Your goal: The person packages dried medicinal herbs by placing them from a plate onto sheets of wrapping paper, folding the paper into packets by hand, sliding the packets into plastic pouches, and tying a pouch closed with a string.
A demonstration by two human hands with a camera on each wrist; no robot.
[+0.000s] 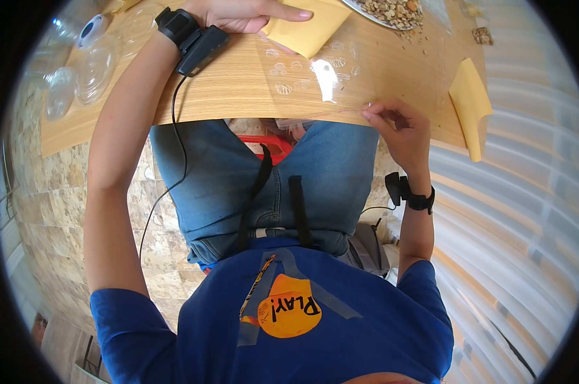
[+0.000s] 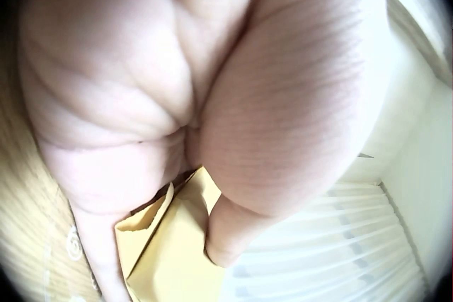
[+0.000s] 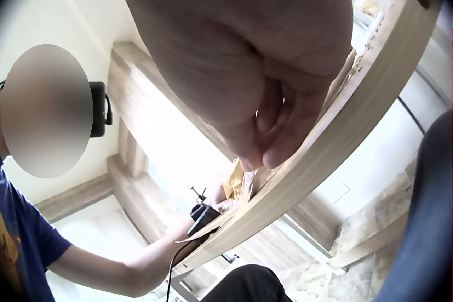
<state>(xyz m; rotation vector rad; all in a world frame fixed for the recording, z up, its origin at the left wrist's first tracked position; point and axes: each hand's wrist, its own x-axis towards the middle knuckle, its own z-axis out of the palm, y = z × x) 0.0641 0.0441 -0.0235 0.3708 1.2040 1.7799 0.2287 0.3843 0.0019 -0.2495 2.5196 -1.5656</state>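
On the wooden table (image 1: 222, 96) lay a clear bag (image 1: 305, 77), its near right corner pinched by the right hand (image 1: 401, 128); the left hand (image 1: 241, 14) gripped a yellow packet (image 1: 308, 31) at its far side. Opening seemed in hand, next likely requiring a parted edge.

a wood table (image 1: 225, 96) is standing on a patchy brown floor (image 1: 59, 230). a thin white curtain (image 1: 494, 256) is hanging in folds, and a pale wall (image 2: 428, 153) is looking bright.

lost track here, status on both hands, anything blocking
Left hand pinching yellow paper packet; right hand pinching edge of clear printed plastic bag; spilled brown crumbs nearby, blocking neither.
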